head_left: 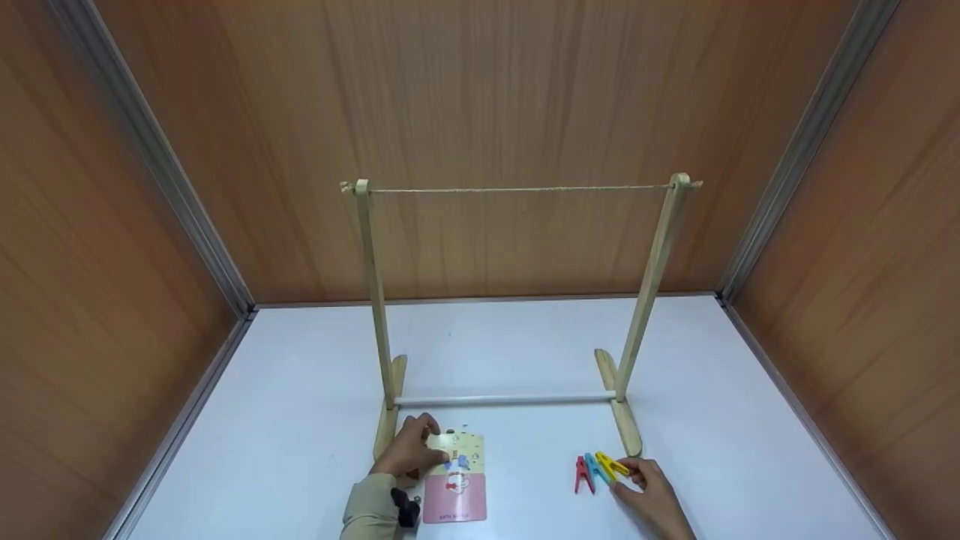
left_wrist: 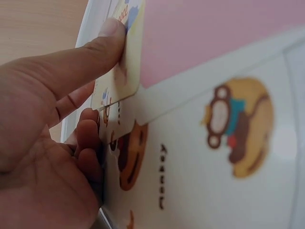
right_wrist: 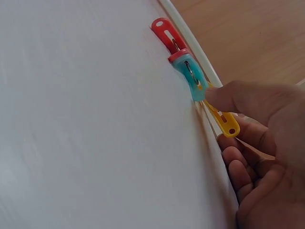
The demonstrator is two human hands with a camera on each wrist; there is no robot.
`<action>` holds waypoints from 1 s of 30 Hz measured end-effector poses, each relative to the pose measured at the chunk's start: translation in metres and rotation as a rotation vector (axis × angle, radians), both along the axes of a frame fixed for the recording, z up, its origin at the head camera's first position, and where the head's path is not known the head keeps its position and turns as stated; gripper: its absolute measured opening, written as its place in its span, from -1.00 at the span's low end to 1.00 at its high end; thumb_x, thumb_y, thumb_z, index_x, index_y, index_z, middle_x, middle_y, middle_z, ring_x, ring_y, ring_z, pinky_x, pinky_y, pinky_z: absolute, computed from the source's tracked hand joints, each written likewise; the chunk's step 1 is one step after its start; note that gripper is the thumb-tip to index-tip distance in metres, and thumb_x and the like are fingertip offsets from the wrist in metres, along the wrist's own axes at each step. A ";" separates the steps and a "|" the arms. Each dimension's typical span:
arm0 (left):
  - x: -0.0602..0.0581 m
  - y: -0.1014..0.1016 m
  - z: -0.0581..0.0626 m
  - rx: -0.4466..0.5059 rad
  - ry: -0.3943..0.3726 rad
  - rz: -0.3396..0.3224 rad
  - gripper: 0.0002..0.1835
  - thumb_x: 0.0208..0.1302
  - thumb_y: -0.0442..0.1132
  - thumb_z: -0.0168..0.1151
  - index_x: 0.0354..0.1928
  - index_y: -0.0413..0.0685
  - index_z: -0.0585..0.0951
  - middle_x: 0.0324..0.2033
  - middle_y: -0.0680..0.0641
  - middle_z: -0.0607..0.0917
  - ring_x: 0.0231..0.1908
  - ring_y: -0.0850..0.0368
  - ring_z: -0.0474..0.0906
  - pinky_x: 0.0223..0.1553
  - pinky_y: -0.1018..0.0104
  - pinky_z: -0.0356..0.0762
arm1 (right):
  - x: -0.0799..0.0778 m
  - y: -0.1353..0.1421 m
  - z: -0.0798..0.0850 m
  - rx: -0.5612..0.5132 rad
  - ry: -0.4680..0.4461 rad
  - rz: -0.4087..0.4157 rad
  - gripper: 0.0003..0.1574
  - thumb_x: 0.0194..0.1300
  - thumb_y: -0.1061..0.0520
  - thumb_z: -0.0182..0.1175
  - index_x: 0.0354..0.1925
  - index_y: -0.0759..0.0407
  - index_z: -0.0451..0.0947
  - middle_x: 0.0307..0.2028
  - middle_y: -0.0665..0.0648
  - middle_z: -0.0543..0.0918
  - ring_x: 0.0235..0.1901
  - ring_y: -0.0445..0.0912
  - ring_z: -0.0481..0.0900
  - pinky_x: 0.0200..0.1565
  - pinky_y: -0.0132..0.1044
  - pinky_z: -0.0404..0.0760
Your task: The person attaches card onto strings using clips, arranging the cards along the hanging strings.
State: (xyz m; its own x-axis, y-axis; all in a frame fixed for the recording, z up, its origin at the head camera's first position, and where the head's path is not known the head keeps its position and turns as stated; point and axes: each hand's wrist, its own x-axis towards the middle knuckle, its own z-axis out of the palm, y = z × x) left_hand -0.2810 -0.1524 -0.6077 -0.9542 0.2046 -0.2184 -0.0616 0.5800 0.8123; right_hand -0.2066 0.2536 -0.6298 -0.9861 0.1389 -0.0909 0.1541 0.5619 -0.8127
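My left hand [head_left: 409, 448] pinches the left edge of a pink and yellow printed card [head_left: 455, 504], its thumb [left_wrist: 110, 42] lying over the card's face. Under that card, the left wrist view shows a white printed sheet [left_wrist: 190, 143] with cartoon figures; how many layers lie there I cannot tell. To the right, my right hand [head_left: 651, 496] holds a yellow clothespin [head_left: 609, 463] between thumb and fingers. The thumb tip also reaches the blue clothespin [right_wrist: 193, 76] beside it. A red clothespin [head_left: 583, 475] lies at the left of this row.
Behind the hands stands a wooden rack with a left post [head_left: 375, 292] and a right post [head_left: 651, 292]. A string [head_left: 517, 190] spans their tops, and a white bar [head_left: 502, 400] joins them low down. Wood-grain walls [head_left: 517, 97] enclose the white table [head_left: 285, 420] on three sides.
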 end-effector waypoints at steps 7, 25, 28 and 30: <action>0.001 -0.002 0.001 0.031 0.012 -0.013 -0.56 0.02 -0.29 0.46 -0.13 -0.15 0.41 -0.24 -0.15 0.32 -0.41 0.05 0.39 -0.67 0.38 0.41 | -0.002 -0.001 0.002 -0.004 -0.069 -0.025 -0.46 0.16 0.12 0.32 0.06 0.35 0.48 -0.21 0.12 0.45 -0.25 -0.10 0.34 -0.20 -0.30 0.39; 0.003 -0.002 -0.003 0.046 0.044 0.027 -0.55 -0.05 -0.32 0.48 -0.14 -0.21 0.45 -0.20 -0.15 0.40 -0.24 0.02 0.40 -0.56 0.33 0.49 | 0.001 -0.001 0.005 -0.070 -0.058 -0.067 -0.38 0.30 0.04 0.22 0.21 0.35 0.37 -0.04 0.24 0.55 -0.25 -0.15 0.40 -0.27 -0.41 0.41; 0.003 -0.002 -0.003 0.046 0.037 0.035 -0.55 -0.04 -0.32 0.48 -0.12 -0.21 0.47 -0.18 -0.15 0.41 -0.21 0.01 0.40 -0.52 0.32 0.51 | -0.001 -0.002 0.005 -0.095 -0.081 -0.086 -0.34 0.29 0.00 0.23 0.21 0.37 0.36 -0.02 0.26 0.56 -0.23 -0.13 0.43 -0.26 -0.40 0.43; 0.003 -0.002 -0.003 0.054 0.031 0.039 -0.55 -0.03 -0.31 0.47 -0.12 -0.21 0.47 -0.17 -0.15 0.41 -0.21 0.01 0.41 -0.52 0.32 0.51 | -0.002 -0.002 0.005 -0.111 -0.097 -0.101 -0.34 0.28 -0.01 0.24 0.18 0.38 0.38 -0.06 0.24 0.57 -0.23 -0.12 0.44 -0.26 -0.39 0.44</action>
State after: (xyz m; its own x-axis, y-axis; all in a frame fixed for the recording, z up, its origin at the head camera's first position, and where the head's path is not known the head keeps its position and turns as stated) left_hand -0.2776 -0.1542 -0.6103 -0.9677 0.1779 -0.1785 -0.0578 0.5328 0.8443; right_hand -0.2085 0.2516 -0.6244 -0.9534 0.2206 -0.2056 0.2862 0.4469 -0.8475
